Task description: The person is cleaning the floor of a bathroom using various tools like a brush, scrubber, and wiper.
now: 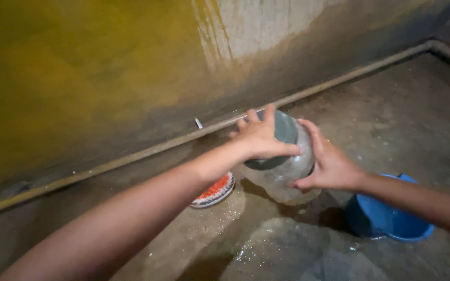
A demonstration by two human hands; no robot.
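Observation:
A clear glass jar (282, 177) with a grey inside is held tilted above the wet concrete floor, in the middle of the head view. My left hand (260, 138) grips its top rim from the left, fingers wrapped over the mouth. My right hand (329, 164) clasps its right side, thumb underneath. Both arms reach in from the bottom corners. Under my left wrist lies a plate (215, 191) with an orange and white pattern, partly hidden by the arm.
A blue bucket (391, 218) stands on the floor at the right, below my right forearm. A thin pipe (131, 156) runs along the foot of the stained yellow wall (79, 78). The floor (266, 244) is wet with puddles.

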